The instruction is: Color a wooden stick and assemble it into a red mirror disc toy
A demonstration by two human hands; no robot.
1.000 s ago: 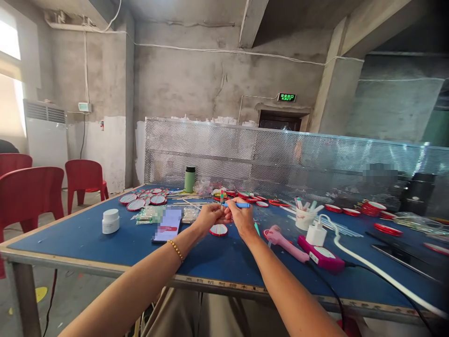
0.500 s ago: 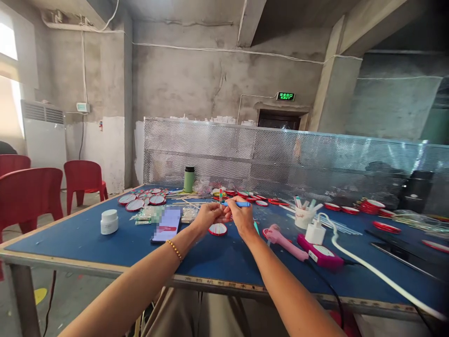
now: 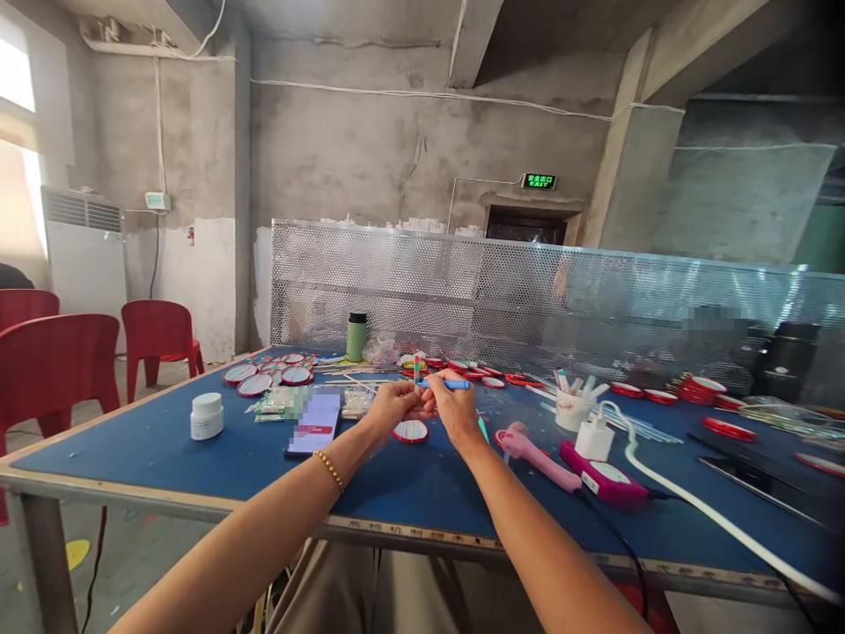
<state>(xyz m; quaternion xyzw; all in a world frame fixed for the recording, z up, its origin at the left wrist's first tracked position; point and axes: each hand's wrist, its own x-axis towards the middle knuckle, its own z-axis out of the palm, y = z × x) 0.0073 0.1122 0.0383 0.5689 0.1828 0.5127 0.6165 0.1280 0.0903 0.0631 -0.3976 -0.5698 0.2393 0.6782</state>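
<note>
Above the middle of the blue table, my left hand [image 3: 399,403] is closed on a small upright stick [image 3: 417,368] with coloured bands of red and green. My right hand [image 3: 452,407] grips a blue marker pen [image 3: 455,385], its tip pointing left at the stick. Both hands are nearly touching. Just below them lies a round white disc with a red rim [image 3: 410,431]. To the left of my left wrist a phone [image 3: 315,424] with a lit screen leans across some clear packets [image 3: 270,403]. The lower end of the stick is hidden by my fingers.
A white jar [image 3: 207,416] stands at left, a green bottle [image 3: 357,337] at the back. On the right are a pink glue gun [image 3: 542,456], a cup of pens [image 3: 571,408], a magenta power strip [image 3: 611,480] and a white cable [image 3: 700,495]. Several red-rimmed discs [image 3: 297,376] lie around.
Both hands keep almost the same place and hold. The bands on the stick show a little more green; otherwise only a slight shift of the camera is visible.
</note>
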